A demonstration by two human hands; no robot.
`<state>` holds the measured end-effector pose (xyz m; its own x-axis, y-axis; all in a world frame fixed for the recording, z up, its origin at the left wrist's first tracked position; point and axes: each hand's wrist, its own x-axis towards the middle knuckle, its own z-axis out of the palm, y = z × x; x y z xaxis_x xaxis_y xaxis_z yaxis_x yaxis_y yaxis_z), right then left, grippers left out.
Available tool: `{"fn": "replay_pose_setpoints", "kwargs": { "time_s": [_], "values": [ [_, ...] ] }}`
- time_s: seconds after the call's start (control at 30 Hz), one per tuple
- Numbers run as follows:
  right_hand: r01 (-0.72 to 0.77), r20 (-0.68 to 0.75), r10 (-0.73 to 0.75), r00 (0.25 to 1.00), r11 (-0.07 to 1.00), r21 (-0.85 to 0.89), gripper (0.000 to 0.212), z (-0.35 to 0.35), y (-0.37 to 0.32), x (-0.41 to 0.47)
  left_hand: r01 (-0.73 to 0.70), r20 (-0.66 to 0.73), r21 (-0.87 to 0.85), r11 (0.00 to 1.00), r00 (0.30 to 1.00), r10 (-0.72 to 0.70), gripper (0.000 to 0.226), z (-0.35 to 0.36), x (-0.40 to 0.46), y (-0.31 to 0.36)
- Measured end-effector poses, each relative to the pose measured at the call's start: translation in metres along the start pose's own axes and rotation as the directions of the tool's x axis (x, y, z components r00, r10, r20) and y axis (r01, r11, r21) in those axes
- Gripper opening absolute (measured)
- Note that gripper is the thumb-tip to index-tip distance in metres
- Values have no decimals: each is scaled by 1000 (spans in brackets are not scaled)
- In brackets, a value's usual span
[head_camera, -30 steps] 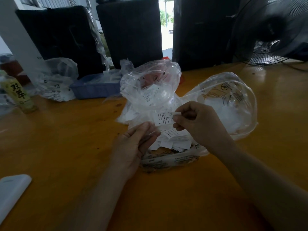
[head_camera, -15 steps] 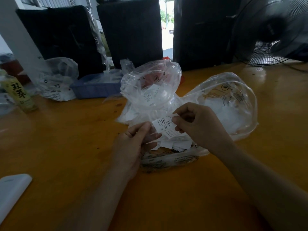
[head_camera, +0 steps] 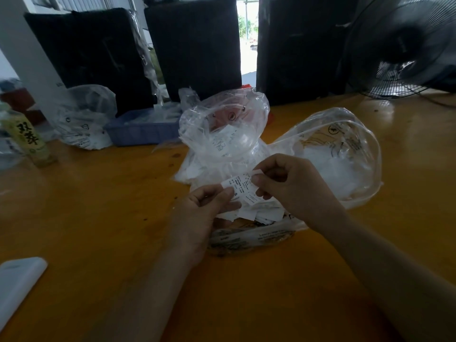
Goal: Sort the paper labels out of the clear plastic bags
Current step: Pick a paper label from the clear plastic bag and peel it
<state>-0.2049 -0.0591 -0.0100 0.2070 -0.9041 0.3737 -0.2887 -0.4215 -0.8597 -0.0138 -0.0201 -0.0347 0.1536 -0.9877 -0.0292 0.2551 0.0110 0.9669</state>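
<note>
Label (head_camera: 243, 187) pinched between my left hand (head_camera: 204, 208) fingers and right hand (head_camera: 293, 186) fingers, above loose labels (head_camera: 256, 213), clear bags (head_camera: 224, 134) just beyond, orange surface (head_camera: 98, 206).

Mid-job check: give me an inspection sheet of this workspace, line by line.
Surface: orange wooden table, glossy.
Job's things: white printed paper label held over loose label pile; two puffed clear plastic bags.
Clutter: blue plastic tray, green-labelled drink bottle, white flat device, third bag.
Grippers: left hand and right hand both pinch the label.
Cables: nothing seen.
Surroundings: black mesh fan, dark panels.
</note>
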Motion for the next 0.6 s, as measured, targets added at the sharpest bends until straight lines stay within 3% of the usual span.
{"fn": "replay_pose_setpoints", "kwargs": {
  "time_s": [0.13, 0.3, 0.6],
  "values": [
    [11, 62, -7, 998, 998, -64, 5, 3, 0, -2, -12, -6, -18, 1000, 1000, 12, 44, 0, -1, 1],
    [47, 31, -43, 999, 991, -123, 4, -6, 0, 2, -1, -12, -50, 999, 1000, 0, 44, 0, 0, 1],
    [106, 85, -90, 992, 973, -207, 5, -10, -3, 2, -53, 3, 52, 997, 999, 53, 39, -2, 0, -2]
  ]
}}
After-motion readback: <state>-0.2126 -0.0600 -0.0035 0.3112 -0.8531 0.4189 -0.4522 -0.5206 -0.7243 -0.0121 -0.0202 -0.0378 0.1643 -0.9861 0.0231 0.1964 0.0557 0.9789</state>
